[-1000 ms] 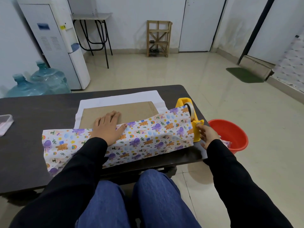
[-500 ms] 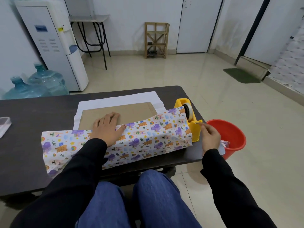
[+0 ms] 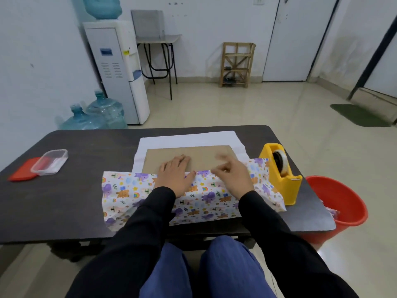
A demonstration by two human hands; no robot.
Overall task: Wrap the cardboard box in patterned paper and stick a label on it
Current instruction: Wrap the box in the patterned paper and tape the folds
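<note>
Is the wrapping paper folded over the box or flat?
Partly folded: the paper has its near flap over the box under the left hand; its far part lies flat.

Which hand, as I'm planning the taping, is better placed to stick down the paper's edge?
Right: the right hand is at the edge of the paper; the left hand lies flat, pinning it to the box.

Soft, even indoor light fills the room, fairly bright, and shadows are faint, darkest beneath the table [image 3: 75,201] at 6 o'clock. The glossy floor [image 3: 236,108] shows pale glare toward 2 o'clock. Motion blur smears the right hand [image 3: 233,179] at its fingertips [image 3: 222,157]. Wide-angle distortion bows the door [image 3: 296,39] at 1 o'clock and the table's edges.
</note>
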